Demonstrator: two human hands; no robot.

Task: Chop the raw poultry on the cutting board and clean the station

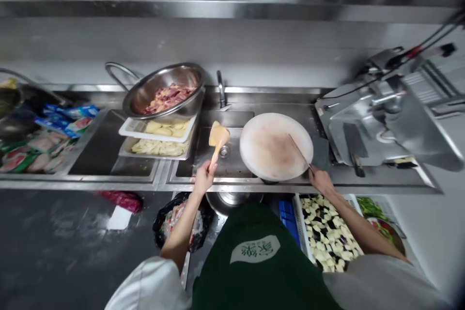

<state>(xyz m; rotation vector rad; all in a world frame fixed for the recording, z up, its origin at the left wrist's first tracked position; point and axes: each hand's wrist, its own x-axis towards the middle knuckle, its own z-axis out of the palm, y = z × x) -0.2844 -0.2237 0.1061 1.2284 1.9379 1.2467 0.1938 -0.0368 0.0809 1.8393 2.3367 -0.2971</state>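
The spatula [218, 136] is held up over the sink [232, 121], pale blade uppermost and tilted away. The left hand [204, 178] has its grip clenched round the lower end of the handle. Just to the right lies the round board [269, 155], resting across the sink's right edge and the tabletop [109, 185]. The knife [300, 152] lies slanted on the board's right part, tip toward the middle. The right hand [320, 180] at the near rim has its grip closed on the handle, which the hand mostly hides.

The board carries no food, only a pinkish stain over its middle, so cutting on it looks finished and the surface looks unwashed. No water can be seen running from the tap [220, 88].

Cut food sits all around. A steel bowl [198, 99] of raw meat [167, 97] rests tilted on two stacked trays [132, 131] of pale potato [165, 130] pieces over the left basin. A crate [298, 223] of cubed aubergine [329, 235] stands low at the person's right, below the tabletop edge. A slicer [381, 121] stands on the tabletop just right of the board.
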